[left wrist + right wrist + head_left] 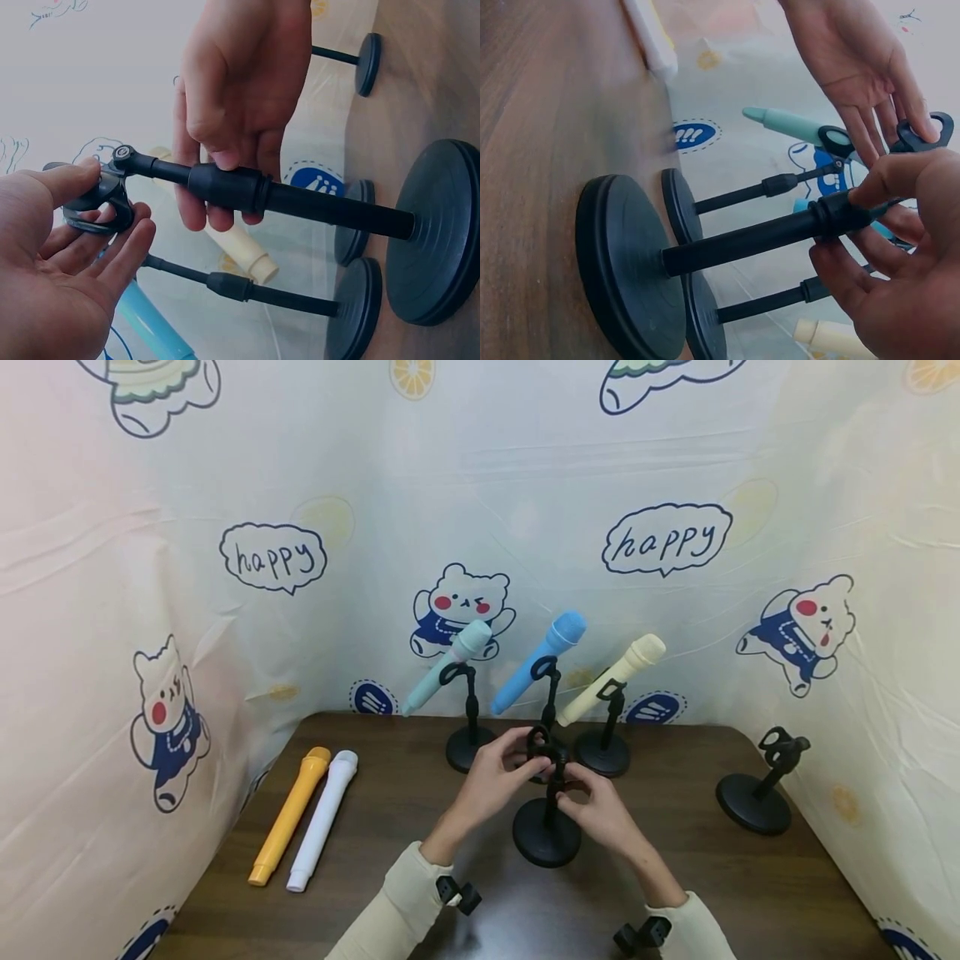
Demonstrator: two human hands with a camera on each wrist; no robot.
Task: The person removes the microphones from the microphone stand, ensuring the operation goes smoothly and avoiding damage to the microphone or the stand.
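Note:
A black microphone stand stands upright on its round base between my two hands. My left hand pinches the clip at the stand's top between thumb and fingers. Lower down, my right hand grips the collar on the pole, thumb on one side and fingers on the other. The clip holds no microphone. Just behind are three similar stands bearing a mint green microphone, a blue microphone and a cream microphone.
On the table's left side lie an orange microphone and a white microphone, side by side. Another black stand, its clip tilted and bare, is at the right edge. A printed curtain hangs close behind the table.

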